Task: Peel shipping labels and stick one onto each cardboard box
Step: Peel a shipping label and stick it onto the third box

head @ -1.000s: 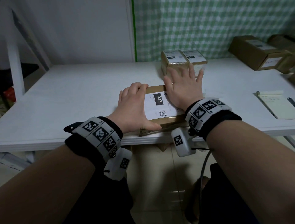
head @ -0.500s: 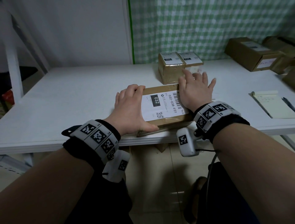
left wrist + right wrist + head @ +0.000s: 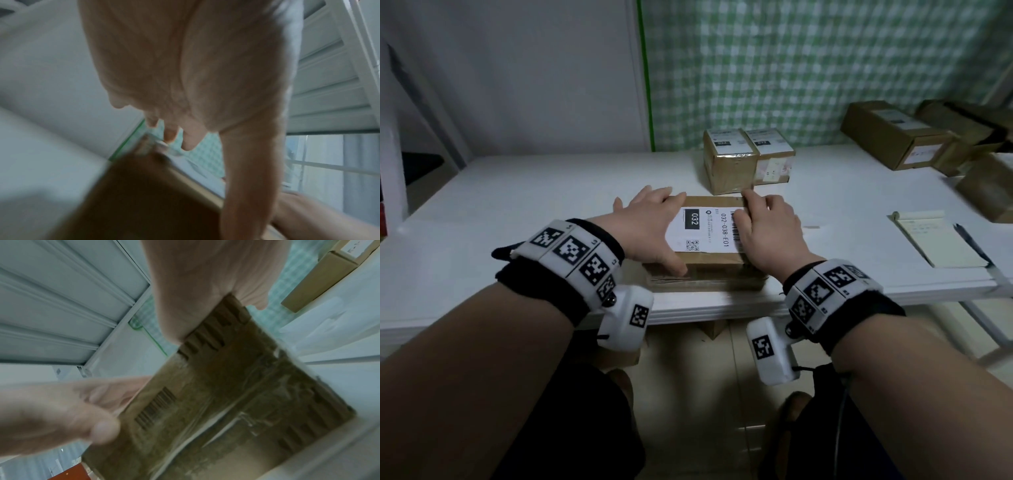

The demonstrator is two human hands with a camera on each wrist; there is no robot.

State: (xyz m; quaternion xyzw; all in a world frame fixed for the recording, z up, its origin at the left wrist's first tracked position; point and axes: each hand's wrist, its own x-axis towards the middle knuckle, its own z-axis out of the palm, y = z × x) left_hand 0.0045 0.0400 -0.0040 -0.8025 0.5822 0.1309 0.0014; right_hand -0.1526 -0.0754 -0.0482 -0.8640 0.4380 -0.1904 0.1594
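A flat cardboard box point(image 3: 709, 270) lies near the front edge of the white table point(image 3: 517, 212). A white shipping label point(image 3: 705, 229) marked 032 is stuck on its top. My left hand point(image 3: 650, 226) holds the box's left end, fingers on top and thumb against the front face. My right hand point(image 3: 770, 233) covers the right end, its bent fingers over the label's barcode edge and reaching the far edge. In the right wrist view the box's taped front face point(image 3: 226, 394) fills the middle, with the left thumb point(image 3: 98, 426) on it. The left wrist view is blurred.
Two small labelled boxes point(image 3: 726, 164) stand just behind the flat box. Larger cardboard boxes point(image 3: 893, 137) sit at the back right, and another brown box point(image 3: 989, 185) at the right edge. A notepad point(image 3: 935, 240) with a pen point(image 3: 972, 243) lies front right. A white frame stands at the left.
My right hand slid flat across the label to the box's right side, then came back onto the right end with fingers bent. The left hand stayed on the left end.
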